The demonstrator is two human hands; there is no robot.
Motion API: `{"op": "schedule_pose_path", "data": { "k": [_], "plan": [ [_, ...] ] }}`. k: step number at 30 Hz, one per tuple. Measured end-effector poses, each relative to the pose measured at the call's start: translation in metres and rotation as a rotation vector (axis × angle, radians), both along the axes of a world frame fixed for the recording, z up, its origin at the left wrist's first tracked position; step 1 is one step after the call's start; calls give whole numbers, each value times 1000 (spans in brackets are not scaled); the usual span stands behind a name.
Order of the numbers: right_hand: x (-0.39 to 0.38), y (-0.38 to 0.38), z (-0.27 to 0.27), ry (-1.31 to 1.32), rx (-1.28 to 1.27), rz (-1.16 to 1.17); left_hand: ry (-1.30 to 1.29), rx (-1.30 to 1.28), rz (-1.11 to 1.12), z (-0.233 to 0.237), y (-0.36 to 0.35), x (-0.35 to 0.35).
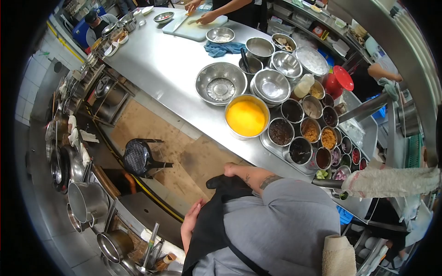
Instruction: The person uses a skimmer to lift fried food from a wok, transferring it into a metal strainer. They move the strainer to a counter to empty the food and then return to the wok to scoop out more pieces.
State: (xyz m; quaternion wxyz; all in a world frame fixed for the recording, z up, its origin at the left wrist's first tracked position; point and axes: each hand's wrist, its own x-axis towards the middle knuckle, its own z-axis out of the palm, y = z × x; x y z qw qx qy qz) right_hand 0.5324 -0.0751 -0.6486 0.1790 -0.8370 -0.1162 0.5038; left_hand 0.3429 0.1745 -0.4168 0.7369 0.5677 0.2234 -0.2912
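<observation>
My left hand (192,217) is low beside the black apron (207,230), its fingers stretched out and holding nothing I can see. The back of my right hand (229,169) shows at the end of a tattooed forearm, just in front of the steel counter's edge; its fingers are turned away and hidden. Nearest to it on the counter is a steel pot of bright yellow liquid (247,117), with a perforated steel bowl (221,83) behind it. Neither hand touches these vessels.
A black stool (138,156) stands on the brown floor covering. Right of the yellow pot are several containers of sauces and toppings (309,129). Across the counter, a person's hands (207,17) work at a cutting board (195,30). Pots (87,202) line the left side.
</observation>
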Motion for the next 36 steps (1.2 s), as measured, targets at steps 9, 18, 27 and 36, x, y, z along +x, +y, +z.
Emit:
{"op": "schedule_pose_path", "data": {
  "k": [9, 18, 27, 36],
  "plan": [
    [47, 24, -1, -95, 31, 111, 77, 158, 96, -9, 18, -30],
    [57, 31, 16, -89, 109, 55, 97, 188, 161, -22, 21, -34],
    [46, 21, 14, -3, 47, 20, 151, 182, 209, -38, 22, -47],
    [44, 56, -17, -123, 10, 574, 199, 154, 252, -53, 22, -63]
  ]
}}
